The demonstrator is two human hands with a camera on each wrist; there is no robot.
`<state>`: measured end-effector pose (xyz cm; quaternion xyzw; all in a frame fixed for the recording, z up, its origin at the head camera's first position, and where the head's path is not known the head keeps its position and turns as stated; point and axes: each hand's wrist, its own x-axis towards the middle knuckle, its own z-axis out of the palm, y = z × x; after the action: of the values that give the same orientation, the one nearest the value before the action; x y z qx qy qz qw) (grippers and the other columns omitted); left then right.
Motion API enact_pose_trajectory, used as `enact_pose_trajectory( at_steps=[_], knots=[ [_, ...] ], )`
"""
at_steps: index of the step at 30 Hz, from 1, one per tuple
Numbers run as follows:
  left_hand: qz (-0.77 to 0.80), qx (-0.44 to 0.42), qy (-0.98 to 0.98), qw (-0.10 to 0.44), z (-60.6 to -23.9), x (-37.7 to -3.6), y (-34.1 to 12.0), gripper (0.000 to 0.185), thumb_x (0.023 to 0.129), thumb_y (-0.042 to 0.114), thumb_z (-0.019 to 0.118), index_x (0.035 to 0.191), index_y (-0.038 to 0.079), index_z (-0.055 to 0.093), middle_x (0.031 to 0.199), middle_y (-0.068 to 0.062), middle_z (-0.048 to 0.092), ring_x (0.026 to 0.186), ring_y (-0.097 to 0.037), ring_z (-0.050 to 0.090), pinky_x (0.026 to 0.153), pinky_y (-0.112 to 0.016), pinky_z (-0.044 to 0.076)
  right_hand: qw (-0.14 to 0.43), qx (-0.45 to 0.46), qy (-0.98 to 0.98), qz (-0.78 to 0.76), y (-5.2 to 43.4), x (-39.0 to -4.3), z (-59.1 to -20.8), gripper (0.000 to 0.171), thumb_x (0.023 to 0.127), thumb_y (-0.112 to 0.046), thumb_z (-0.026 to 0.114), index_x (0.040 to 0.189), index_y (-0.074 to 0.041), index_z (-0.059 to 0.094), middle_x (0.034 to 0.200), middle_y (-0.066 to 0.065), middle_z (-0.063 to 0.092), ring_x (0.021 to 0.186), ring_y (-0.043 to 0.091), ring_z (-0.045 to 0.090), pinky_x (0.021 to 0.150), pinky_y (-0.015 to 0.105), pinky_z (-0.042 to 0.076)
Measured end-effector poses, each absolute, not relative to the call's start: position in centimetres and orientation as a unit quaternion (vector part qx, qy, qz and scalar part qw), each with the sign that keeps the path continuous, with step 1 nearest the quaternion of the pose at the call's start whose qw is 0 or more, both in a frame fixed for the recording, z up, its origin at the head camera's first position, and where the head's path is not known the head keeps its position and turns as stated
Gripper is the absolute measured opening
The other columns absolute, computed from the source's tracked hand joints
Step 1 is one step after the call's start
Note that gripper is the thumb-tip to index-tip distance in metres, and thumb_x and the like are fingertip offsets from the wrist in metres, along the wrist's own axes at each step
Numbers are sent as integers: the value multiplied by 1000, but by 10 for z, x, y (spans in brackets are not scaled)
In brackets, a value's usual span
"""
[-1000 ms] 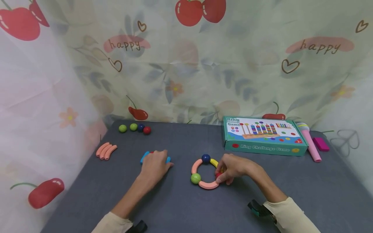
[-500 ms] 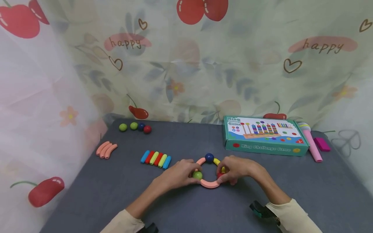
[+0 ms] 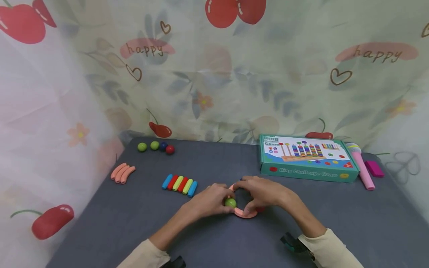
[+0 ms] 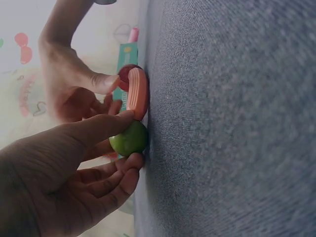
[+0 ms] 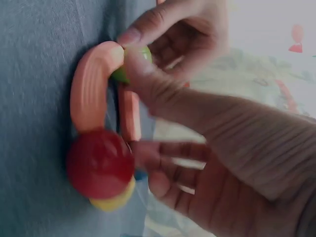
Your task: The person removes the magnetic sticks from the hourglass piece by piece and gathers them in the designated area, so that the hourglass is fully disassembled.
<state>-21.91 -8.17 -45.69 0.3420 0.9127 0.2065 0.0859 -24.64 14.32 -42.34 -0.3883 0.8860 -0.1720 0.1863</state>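
Left hand (image 3: pixel 209 203) is pinching the green ball (image 3: pixel 230 203) of the toy ring (image 3: pixel 245 213) on the tabletop (image 3: pixel 134 223), fingers curled. Right hand (image 3: pixel 264 191) is gripping the ring's far side, thumb pressing the pink arc.

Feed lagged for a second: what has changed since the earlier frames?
The left hand left the coloured sticks, crossed right, and now pinches the green ball on the ring. The right hand stayed on the ring, fingers now arched over it. Box and spare balls unmoved.
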Motion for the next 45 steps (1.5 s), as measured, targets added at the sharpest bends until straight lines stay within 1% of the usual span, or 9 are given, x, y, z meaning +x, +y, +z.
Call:
enact_pose_trajectory(
  at_steps=[2,8,14,18,25,30,37,41,45],
  knots=[
    [210,346,911,80,-456,-219,-81,28,92,28,81,113,10,76,94,-2,66,75,-4,49,67,-15,43,193,-400,878,-179,140,-247,-426,74,80,-39,91,143,-14,62,123,5,61,87,9,53,80,28,48],
    [211,349,910,74,-455,-219,-77,27,93,28,81,111,9,77,94,-2,67,74,-4,48,66,-15,42,195,-413,868,-196,138,-246,-432,74,78,-36,92,141,-11,62,130,4,52,80,5,51,71,23,46],
    [205,346,912,80,-452,-219,-80,27,92,27,82,111,9,77,95,-2,69,74,-3,50,67,-15,44,181,-411,873,-189,134,-247,-431,67,82,-32,90,141,-14,65,138,5,51,96,16,59,83,29,51],
    [209,340,913,89,-452,-220,-82,28,91,29,83,111,9,78,91,-2,67,72,-1,49,66,-15,43,176,-423,872,-171,128,-249,-427,55,81,-27,92,130,-13,71,129,5,55,99,18,60,84,29,52],
    [212,342,911,94,-453,-219,-79,26,89,30,84,105,10,78,87,-2,65,69,0,48,63,-14,42,174,-447,867,-132,119,-250,-422,39,76,-24,95,107,-11,76,105,3,52,79,8,46,71,21,41],
    [216,340,909,105,-454,-218,-78,25,90,28,84,105,10,77,88,-2,65,69,1,48,63,-13,42,172,-434,876,-123,117,-245,-424,35,75,-19,95,104,-13,77,101,1,50,75,7,43,68,21,39],
    [196,335,917,91,-455,-219,-80,23,91,25,83,107,10,77,88,1,65,70,0,50,65,-14,45,168,-412,888,-118,110,-242,-424,29,77,-11,92,101,-12,75,98,-1,46,73,9,46,65,22,39],
    [194,339,916,89,-454,-219,-81,18,91,22,81,104,10,77,87,1,63,69,-1,48,63,-14,43,168,-405,892,-112,108,-242,-423,24,80,-12,89,98,-13,74,97,-3,44,72,10,46,64,22,39],
    [200,349,911,92,-453,-220,-81,10,90,18,80,93,10,75,80,2,59,65,-1,46,59,-14,39,163,-412,890,-109,110,-241,-422,21,83,-14,87,98,-12,73,97,-2,44,71,10,45,64,22,38]
  ],
)
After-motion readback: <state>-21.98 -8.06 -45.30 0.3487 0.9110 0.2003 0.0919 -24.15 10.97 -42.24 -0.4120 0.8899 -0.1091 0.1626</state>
